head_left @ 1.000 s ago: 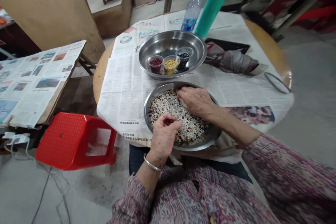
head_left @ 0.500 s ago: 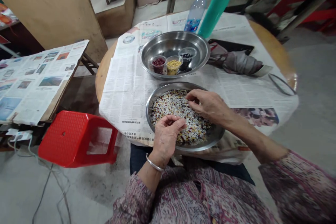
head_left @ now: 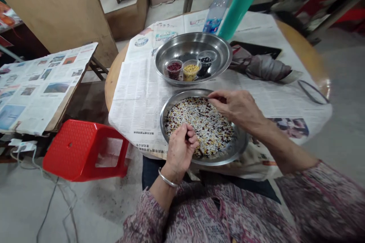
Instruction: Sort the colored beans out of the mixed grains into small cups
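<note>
Two hands work at a near steel bowl (head_left: 241, 148) of mixed grains (head_left: 207, 127), which lie spread between them in a shallow bed. From the right hand (head_left: 236, 108), poised at the far right part of the bowl, the bed runs toward the body and to the left; from the left hand (head_left: 182, 146), at the near left side, it lies ahead and to the right. The bed has no clear long axis, and each hand is nearer to its own side of it. The right grip is a narrow pinch, thumb and forefinger almost together; whether they touch or have hold of a grain cannot be told. The left grip is loosely closed, fingers curled in beside the thumb, its contents hidden.

Small white grains make up most of the bed, speckled with dark red, yellow and blackish ones. The bowl is round and smooth, with a dull metal sheen. Beyond it, a wider steel bowl (head_left: 189, 47) holds three clear, round-mouthed cups: the red cup (head_left: 174, 69) of glossy beans, the yellow cup (head_left: 191, 70) beside it and the black cup (head_left: 205, 62) just behind to the right. Both bowls rest on crisp, creased newspaper (head_left: 132, 102) over a wooden, rounded counter (head_left: 111, 83).
</note>
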Demonstrator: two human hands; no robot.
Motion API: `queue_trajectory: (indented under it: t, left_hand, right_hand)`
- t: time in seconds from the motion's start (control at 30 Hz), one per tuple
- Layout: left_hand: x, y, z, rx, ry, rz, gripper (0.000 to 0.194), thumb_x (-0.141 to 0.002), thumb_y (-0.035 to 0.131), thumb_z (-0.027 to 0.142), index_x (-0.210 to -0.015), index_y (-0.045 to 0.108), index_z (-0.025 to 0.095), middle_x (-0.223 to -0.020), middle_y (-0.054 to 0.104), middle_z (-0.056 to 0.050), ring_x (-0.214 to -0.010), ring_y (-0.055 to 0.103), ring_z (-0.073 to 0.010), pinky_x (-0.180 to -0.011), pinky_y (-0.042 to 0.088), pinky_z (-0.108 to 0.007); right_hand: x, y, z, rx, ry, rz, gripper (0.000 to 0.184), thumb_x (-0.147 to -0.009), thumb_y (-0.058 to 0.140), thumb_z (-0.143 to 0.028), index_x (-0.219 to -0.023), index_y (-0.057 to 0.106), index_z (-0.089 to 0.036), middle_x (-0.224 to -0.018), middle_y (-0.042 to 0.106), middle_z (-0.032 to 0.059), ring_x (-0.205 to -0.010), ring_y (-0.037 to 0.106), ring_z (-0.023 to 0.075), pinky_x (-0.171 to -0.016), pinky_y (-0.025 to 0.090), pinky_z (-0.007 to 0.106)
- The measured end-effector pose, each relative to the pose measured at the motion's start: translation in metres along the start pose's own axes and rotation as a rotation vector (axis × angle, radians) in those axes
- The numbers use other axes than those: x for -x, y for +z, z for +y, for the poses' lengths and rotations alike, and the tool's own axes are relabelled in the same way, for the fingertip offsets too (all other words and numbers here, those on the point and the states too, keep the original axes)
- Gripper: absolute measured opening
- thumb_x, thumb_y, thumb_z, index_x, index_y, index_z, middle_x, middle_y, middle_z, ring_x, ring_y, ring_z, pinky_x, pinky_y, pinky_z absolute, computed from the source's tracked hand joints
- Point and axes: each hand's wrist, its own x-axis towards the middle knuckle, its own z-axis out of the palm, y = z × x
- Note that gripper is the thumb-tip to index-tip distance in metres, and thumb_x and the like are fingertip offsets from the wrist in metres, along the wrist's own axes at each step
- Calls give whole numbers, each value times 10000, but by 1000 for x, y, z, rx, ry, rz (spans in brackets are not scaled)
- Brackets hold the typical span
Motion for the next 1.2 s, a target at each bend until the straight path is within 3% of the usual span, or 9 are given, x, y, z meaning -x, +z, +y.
queue_trajectory:
  t: [0.17, 0.43, 0.63, 0.77, 0.9, 0.97, 1.1, 1.2]
  left_hand:
    - [-1, -5, 0, 4, -15, -64, 260, -899, 703, 330, -820, 541, 143, -609, 336, 81, -498, 286, -30, -456, 225, -133]
    - [-1, -5, -1, -31, 15, -62, 142, -910, 645, 261, -936, 578, 138, -605, 379, 73, -499, 304, -42, -466, 233, -142]
    - [0, -3, 1, -33, 9, -60, 91, -926, 593, 225, -939, 585, 135, -607, 399, 66, -492, 318, -41, -468, 241, -145]
    - [0, -4, 1, -20, 12, -69, 100, -927, 605, 236, -934, 597, 136, -619, 413, 62, -501, 341, -41, -473, 253, -145]
    - [-1, 0, 0, -2, 23, -19, 109, -938, 599, 231, -894, 603, 131, -668, 478, 36, -541, 412, -46, -503, 313, -153]
    - [-2, 2, -1, 0, 43, 31, 154, -955, 580, 238, -848, 597, 129, -706, 527, 12, -568, 447, -50, -537, 359, -162]
    - [-4, 5, -3, -6, 99, 100, 216, -967, 555, 218, -774, 581, 127, -767, 592, -25, -613, 514, -64, -585, 410, -183]
    - [-4, 3, -5, -10, 110, 102, 224, -976, 532, 201, -782, 605, 115, -780, 605, -33, -624, 535, -67, -600, 425, -190]
  right_hand:
    - [-7, 14, 26, 344, -9, -44, 323, -927, 476, -242, -1039, 764, -148, -994, 776, 157, -894, 711, 303, -793, 494, 397]
    - [-8, 33, 13, 458, -124, -97, 331, -970, 437, -203, -1106, 732, -137, -1080, 732, 156, -934, 685, 255, -787, 499, 340]
    - [14, 41, 6, 248, -356, -211, 252, -937, 500, -173, -1061, 720, -176, -1022, 705, 111, -914, 669, 213, -801, 519, 317]
    - [39, 23, 7, 42, -491, -302, 212, -941, 513, -182, -1020, 709, -198, -960, 697, 81, -847, 666, 179, -778, 522, 305]
    - [50, 1, 10, -13, -456, -375, 191, -957, 520, -228, -938, 709, -205, -879, 714, 57, -775, 666, 167, -717, 512, 290]
    - [47, -2, 15, 18, -393, -324, 195, -959, 526, -250, -927, 712, -202, -885, 727, 57, -776, 672, 176, -717, 511, 300]
    - [29, 11, 27, 188, -262, -78, 225, -951, 520, -247, -969, 730, -168, -973, 735, 102, -864, 682, 221, -781, 514, 342]
    - [18, 24, 27, 307, -265, -36, 254, -952, 490, -200, -977, 736, -143, -976, 726, 125, -899, 667, 229, -797, 504, 338]
